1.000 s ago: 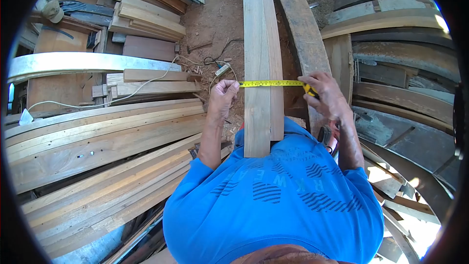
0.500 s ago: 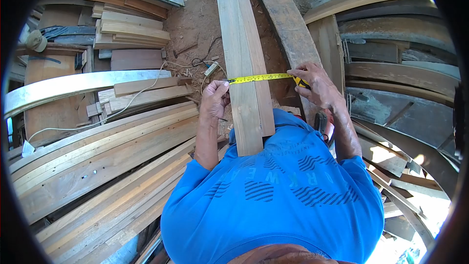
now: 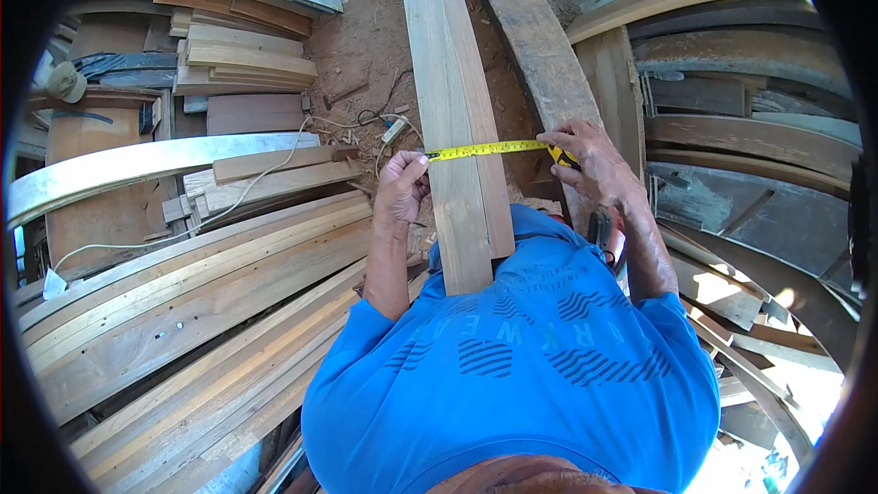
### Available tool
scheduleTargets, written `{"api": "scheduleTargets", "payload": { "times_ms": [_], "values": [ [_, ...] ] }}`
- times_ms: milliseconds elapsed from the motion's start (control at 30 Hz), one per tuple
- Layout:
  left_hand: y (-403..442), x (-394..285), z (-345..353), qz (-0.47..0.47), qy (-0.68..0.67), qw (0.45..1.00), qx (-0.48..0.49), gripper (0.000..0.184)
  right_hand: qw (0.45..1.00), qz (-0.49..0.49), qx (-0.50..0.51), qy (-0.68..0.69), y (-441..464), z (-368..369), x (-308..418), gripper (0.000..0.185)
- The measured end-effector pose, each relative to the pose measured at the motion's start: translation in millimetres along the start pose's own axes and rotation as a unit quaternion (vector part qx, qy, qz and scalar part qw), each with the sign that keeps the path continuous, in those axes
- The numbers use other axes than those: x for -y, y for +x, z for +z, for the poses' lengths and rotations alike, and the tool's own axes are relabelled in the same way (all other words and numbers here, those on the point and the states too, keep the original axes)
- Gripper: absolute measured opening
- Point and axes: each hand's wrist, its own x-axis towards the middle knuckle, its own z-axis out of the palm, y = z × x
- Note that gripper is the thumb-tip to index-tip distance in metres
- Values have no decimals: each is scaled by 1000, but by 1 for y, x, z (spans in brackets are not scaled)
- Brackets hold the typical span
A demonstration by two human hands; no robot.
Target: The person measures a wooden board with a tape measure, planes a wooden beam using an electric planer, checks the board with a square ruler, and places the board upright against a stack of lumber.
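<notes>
At far left, shows long planks [image 3: 183, 311] stacked beside one another, with a pale cord [image 3: 247, 204] running over the lumber toward a small power strip [image 3: 393, 132] on the ground [image 3: 352, 27]. Just right of that strip and a little nearer the torso, pinches the free end of the yellow tape blade [image 3: 485, 149] between thumb and fingers of the left hand [image 3: 399, 190], right at the left edge of the pale board [image 3: 453, 220]. From there, stretches the blade rightward across both the pale board and the narrower board [image 3: 497, 210] alongside, nearly square to their long axes, slightly farther from the torso at the right end. Points the boards away from the blue shirt [image 3: 512, 384], leaning a little leftward at the far end. Cannot tell about contact between blade and wood. Past the narrower board's right edge, wraps the fingers of the right hand [image 3: 599, 165] around the black-and-yellow tape case [image 3: 564, 158], close to the near part of the thick, weathered beam [image 3: 549, 55]. Leaves a gap between boards and case, so sets the left hand nearer the boards, the right well apart. Farther right, shows more stacked lumber [image 3: 750, 137].
</notes>
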Motion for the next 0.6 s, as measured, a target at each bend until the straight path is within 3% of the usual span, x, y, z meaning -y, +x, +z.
{"api": "scheduleTargets", "payload": {
  "times_ms": [133,200,267,300,367,467,600],
  "values": [
    [-13,23,21,113,-70,989,68,52,995,-24,0,101,2,0,-2,43],
    [-34,44,14,-51,-89,984,143,83,985,-8,4,173,1,-2,5,41],
    [-54,41,62,-101,-235,901,351,105,958,65,25,280,-5,-3,9,38],
    [-59,42,65,-123,-270,893,339,107,942,84,37,322,-8,-6,13,42],
    [-64,39,72,-167,-338,871,316,112,929,79,-31,360,-17,14,-1,48],
    [-79,9,85,-135,-346,863,342,110,917,71,-67,388,-22,24,-20,60],
    [-98,-59,126,-87,-338,815,462,112,904,76,-45,418,-33,27,-15,58]
  ]
}}
